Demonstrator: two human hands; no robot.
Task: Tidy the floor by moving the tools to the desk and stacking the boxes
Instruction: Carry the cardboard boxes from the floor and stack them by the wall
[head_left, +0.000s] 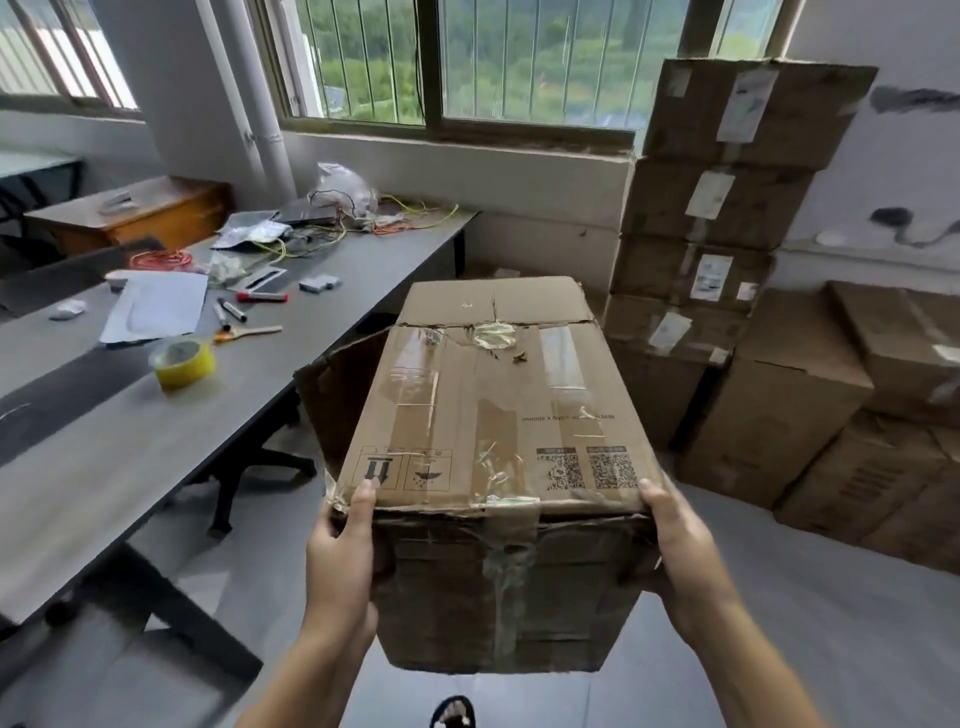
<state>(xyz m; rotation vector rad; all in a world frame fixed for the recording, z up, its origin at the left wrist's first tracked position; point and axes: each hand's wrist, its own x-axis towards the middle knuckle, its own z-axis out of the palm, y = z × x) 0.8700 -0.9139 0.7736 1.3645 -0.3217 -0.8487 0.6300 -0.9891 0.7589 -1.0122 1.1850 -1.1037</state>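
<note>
I carry a worn, taped cardboard box (493, 415) in front of me, well above the floor. My left hand (345, 551) grips its near left corner, thumb on the top face. My right hand (678, 545) grips the near right corner the same way. A torn flap hangs open on the box's left side. On the grey desk (130, 441) to the left lie a yellow tape roll (183, 362), a wooden-handled tool (248, 333), markers (228, 312) and a red marker (262, 297).
A tall stack of cardboard boxes (717, 218) rises against the far wall under the window. Lower box stacks (857, 415) stand at the right. Cables, papers and plastic bags clutter the desk's far end. A chair base sits under the desk. Grey floor lies ahead.
</note>
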